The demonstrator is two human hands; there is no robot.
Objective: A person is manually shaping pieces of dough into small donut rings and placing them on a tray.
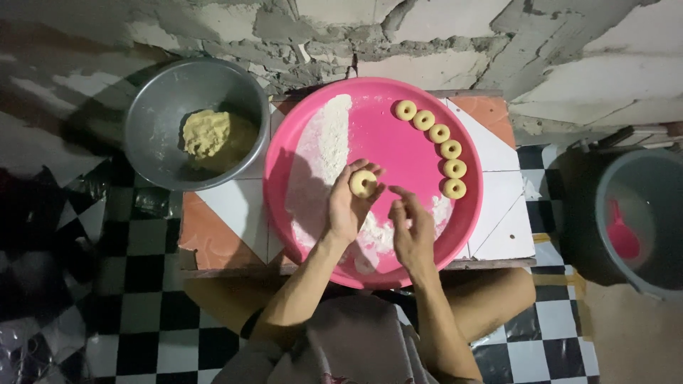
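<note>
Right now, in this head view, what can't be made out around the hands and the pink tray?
- Left hand: the palm behind the dough ring is hidden by the ring itself.
- Right hand: seen from the back, so whether the fingertips pinch anything is unclear.
- Pink tray: near rim covered by both forearms.
- Grey bucket: cut off by the right edge; the pink thing inside is dim.

A rough, cracked plaster wall (441,35) rises behind a low tiled desk (505,213). The floor (142,313) is black-and-white checkered tile, dimly lit.
</note>
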